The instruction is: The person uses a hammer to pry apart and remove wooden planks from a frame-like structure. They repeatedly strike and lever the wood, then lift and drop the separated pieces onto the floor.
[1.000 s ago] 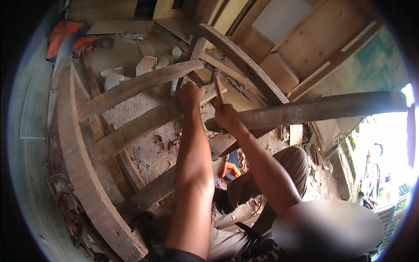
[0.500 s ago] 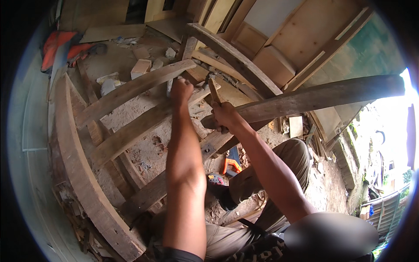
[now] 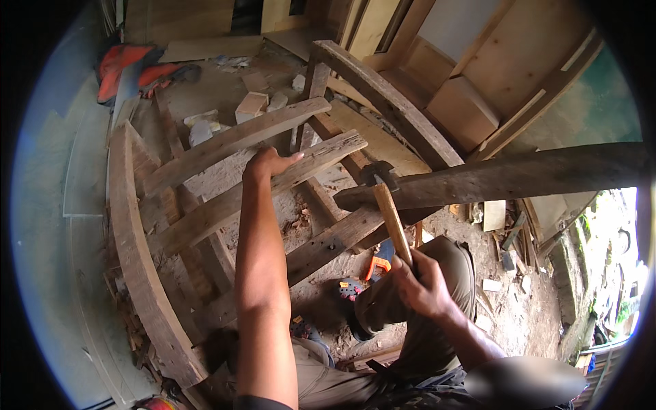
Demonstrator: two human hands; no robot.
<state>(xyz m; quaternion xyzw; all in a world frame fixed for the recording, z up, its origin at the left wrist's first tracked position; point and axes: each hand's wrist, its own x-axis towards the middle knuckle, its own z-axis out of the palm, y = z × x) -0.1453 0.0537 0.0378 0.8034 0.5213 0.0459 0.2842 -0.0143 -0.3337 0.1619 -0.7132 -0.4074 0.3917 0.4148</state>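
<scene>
My right hand (image 3: 422, 283) is closed round the lower end of the wooden handle of a hammer (image 3: 392, 217). The dark metal head is up at the far end, beside the tip of a long thick beam at the right. My left hand (image 3: 265, 165) grips the middle wooden beam (image 3: 321, 158) of a curved timber frame, its thumb along the top and its other fingers mostly hidden. Another crosspiece (image 3: 236, 145) runs just beyond that hand. A curved side piece (image 3: 140, 246) bounds the frame at the left.
The long beam (image 3: 506, 179) juts out to the right. An orange-handled saw (image 3: 378, 265) lies on the ground near my foot. Wood scraps, a block (image 3: 251, 107) and orange cloth (image 3: 123, 72) are on the floor. Boards and panels (image 3: 465, 113) lean at the back right.
My right hand has drawn the hammer back toward me and to the right, away from the middle beam's end. My left hand stays by that beam. The view has shifted slightly.
</scene>
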